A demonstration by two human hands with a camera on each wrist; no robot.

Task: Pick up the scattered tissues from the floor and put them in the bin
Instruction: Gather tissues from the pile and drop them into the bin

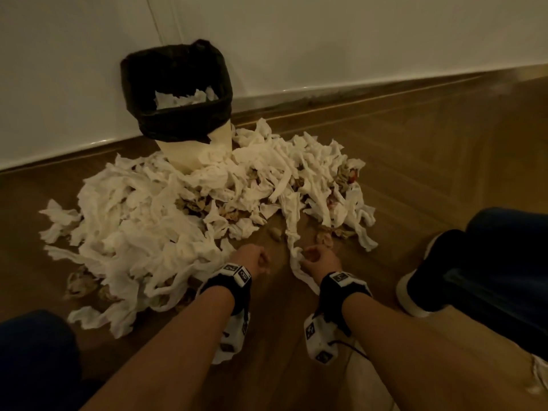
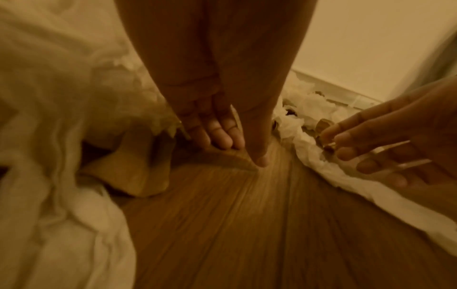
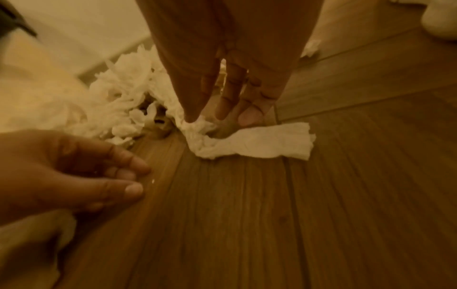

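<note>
A bin [image 1: 166, 84] lined with a black bag stands against the wall, with white tissues inside. A wide heap of white tissues [image 1: 142, 221] spreads over the wooden floor in front of it. My left hand [image 1: 262, 261] hovers at the heap's near edge with loosely curled fingers, and the left wrist view shows this left hand [image 2: 242, 154] holding nothing. My right hand [image 3: 206, 118] pinches a long tissue strip [image 3: 259, 144] that lies on the floor; the same strip [image 1: 292, 232] trails from the heap toward me.
Brown crumpled scraps [image 1: 195, 204] are mixed into the heap. My shoe [image 1: 421, 277] rests on the floor at the right and my knee [image 1: 32, 351] at the lower left. A white baseboard [image 1: 326, 90] runs behind the bin. Bare floor [image 1: 278, 292] shows between my hands.
</note>
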